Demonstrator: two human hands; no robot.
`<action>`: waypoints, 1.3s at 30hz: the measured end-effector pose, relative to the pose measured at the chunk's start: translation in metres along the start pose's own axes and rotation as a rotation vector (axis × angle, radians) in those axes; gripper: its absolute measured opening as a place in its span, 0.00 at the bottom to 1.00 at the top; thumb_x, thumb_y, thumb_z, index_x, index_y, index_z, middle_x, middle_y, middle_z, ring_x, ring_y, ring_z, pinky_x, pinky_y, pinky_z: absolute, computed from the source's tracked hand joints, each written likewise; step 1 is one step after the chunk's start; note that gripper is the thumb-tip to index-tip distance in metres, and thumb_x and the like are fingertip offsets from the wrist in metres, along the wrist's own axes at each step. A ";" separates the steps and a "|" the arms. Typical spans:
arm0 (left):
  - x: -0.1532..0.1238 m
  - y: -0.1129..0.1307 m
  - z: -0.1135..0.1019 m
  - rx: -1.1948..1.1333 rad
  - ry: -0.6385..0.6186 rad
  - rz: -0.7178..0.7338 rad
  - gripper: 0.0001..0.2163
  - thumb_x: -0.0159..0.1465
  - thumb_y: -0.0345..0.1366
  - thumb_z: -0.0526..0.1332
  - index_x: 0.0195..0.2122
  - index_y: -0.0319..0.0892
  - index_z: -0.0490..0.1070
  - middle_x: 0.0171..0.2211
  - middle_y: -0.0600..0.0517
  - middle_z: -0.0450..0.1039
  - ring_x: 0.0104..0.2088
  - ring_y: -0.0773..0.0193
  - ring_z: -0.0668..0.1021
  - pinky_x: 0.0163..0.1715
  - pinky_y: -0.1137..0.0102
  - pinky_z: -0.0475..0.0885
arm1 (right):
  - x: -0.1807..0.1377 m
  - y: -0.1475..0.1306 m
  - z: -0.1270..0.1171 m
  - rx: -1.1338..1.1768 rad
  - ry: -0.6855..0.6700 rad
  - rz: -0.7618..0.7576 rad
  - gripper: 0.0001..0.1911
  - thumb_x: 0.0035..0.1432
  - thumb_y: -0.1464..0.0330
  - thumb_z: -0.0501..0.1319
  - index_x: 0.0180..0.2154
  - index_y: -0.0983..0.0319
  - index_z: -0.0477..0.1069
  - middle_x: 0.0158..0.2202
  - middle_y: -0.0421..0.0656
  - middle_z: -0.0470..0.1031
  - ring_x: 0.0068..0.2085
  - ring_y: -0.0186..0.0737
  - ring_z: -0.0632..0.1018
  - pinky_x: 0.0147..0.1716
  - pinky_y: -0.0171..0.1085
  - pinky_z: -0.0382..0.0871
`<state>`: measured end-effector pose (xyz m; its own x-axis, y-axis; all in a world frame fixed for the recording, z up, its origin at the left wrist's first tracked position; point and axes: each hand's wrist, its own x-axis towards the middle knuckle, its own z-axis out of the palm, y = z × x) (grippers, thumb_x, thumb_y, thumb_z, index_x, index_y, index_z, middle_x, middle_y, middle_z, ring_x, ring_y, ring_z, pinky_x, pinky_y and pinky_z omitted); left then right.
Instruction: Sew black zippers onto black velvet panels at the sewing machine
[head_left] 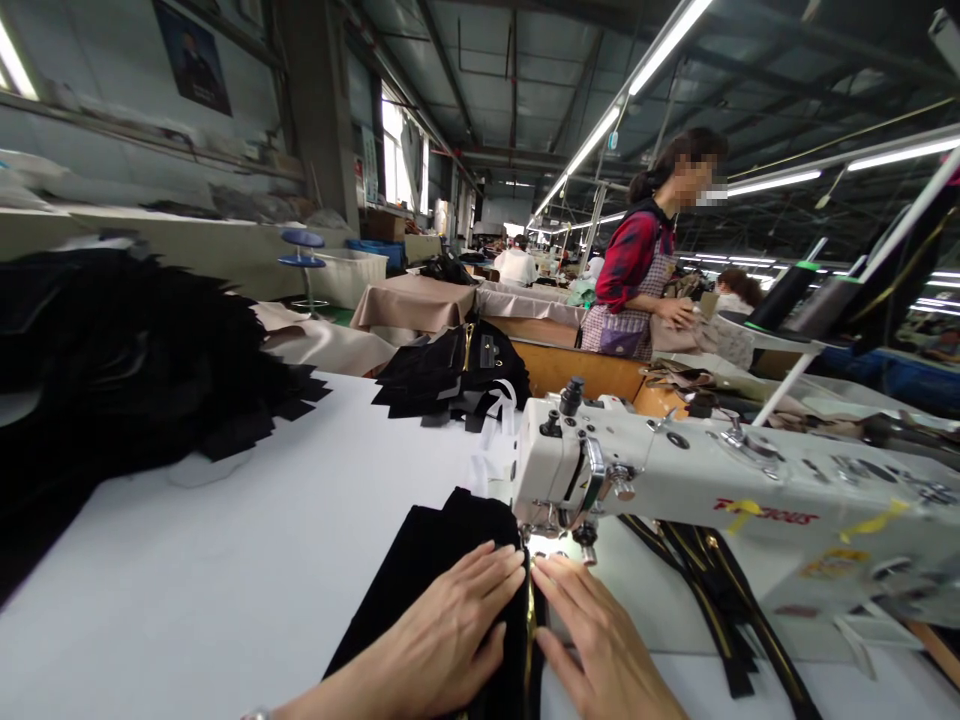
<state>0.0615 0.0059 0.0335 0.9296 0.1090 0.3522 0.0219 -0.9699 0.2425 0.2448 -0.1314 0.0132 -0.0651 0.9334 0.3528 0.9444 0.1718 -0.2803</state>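
A black fabric piece point(431, 560) lies on the white table under the head of a sewing machine point(720, 480). Along its right edge runs a black zipper point(531, 600) with gold teeth. My left hand point(457, 625) rests flat on the fabric, fingers stretched toward the needle area. On the zipper's right side lies my right hand point(592, 630), its fingers extended and their tips at the tape close to the presser foot. The needle itself is hard to make out. Fabric and zipper continue below the frame's lower edge.
A tall stack of black pieces point(135, 350) covers the table's left side. Behind the machine head sits a smaller pile of black pieces with zippers point(454, 370). Loose zippers point(709, 590) hang by the machine's arm. Thread cones point(784, 295) and a co-worker point(637, 260) are beyond.
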 end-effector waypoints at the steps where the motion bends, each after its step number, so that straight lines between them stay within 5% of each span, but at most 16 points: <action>1: 0.000 0.000 0.000 -0.005 0.009 -0.001 0.32 0.59 0.23 0.54 0.66 0.42 0.54 0.61 0.45 0.67 0.62 0.58 0.69 0.65 0.56 0.62 | 0.000 0.000 0.000 0.001 0.007 -0.004 0.27 0.62 0.74 0.55 0.62 0.62 0.61 0.59 0.49 0.69 0.59 0.49 0.71 0.57 0.48 0.71; 17: 0.006 0.002 -0.001 0.000 0.025 -0.032 0.25 0.59 0.24 0.54 0.59 0.44 0.62 0.51 0.47 0.71 0.53 0.55 0.74 0.62 0.56 0.65 | -0.003 0.005 0.001 -0.007 -0.027 0.003 0.29 0.63 0.75 0.53 0.65 0.63 0.57 0.63 0.48 0.65 0.62 0.47 0.67 0.62 0.48 0.65; 31: 0.009 -0.012 0.007 -0.002 0.027 -0.040 0.27 0.59 0.23 0.54 0.61 0.45 0.62 0.54 0.47 0.70 0.56 0.56 0.73 0.64 0.52 0.62 | -0.002 0.004 0.000 -0.006 -0.068 0.018 0.32 0.64 0.72 0.55 0.68 0.61 0.51 0.67 0.47 0.59 0.66 0.47 0.62 0.64 0.52 0.60; 39: -0.042 0.020 0.012 0.210 0.030 0.016 0.30 0.67 0.34 0.58 0.69 0.42 0.51 0.64 0.44 0.62 0.61 0.50 0.69 0.60 0.58 0.68 | -0.005 -0.011 -0.013 0.134 -0.015 -0.073 0.26 0.62 0.79 0.52 0.60 0.60 0.63 0.56 0.47 0.69 0.57 0.42 0.71 0.59 0.42 0.68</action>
<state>0.0271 -0.0210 0.0125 0.9192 0.0968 0.3816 0.0865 -0.9953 0.0442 0.2391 -0.1418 0.0258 -0.1375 0.9215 0.3632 0.8856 0.2786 -0.3715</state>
